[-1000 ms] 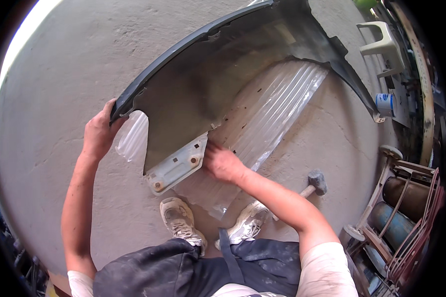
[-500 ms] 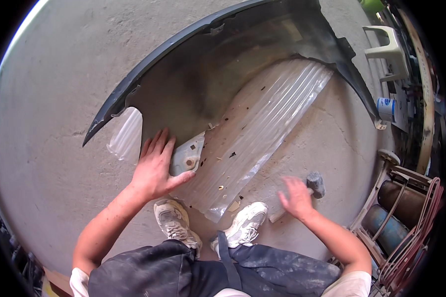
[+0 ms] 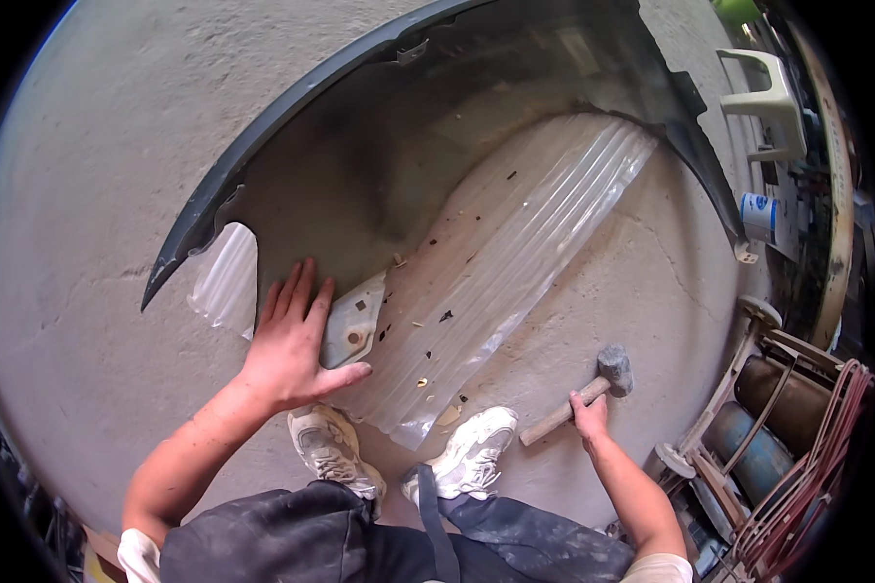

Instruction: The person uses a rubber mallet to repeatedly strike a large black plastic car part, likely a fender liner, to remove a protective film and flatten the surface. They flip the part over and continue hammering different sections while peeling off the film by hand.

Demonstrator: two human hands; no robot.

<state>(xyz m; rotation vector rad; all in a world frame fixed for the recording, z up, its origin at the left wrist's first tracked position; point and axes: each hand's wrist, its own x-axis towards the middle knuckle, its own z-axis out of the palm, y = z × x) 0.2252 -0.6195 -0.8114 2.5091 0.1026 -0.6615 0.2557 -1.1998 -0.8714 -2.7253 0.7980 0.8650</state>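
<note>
While the left hand (image 3: 290, 352) lies spread on the panel's (image 3: 360, 160) near end, the right hand (image 3: 591, 418), well apart, clamps the hammer (image 3: 614, 370) on the panel's near side, best gripped snugly beside its head for balance.

Grey flr (image 3: 78, 194) (cracked), wht stool (image 3: 780, 105) at rt.

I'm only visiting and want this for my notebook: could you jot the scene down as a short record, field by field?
Left hand: the left hand lies fingers spread on the panel, beside its plate
Right hand: the right hand grips the hammer by its handle
Panel: curved dark panel with a pale metal plate
Underneath: clear plastic sheet, small bits scattered over it
Surface: grey floor
Far right: pale stool, blue-and-white can
</note>
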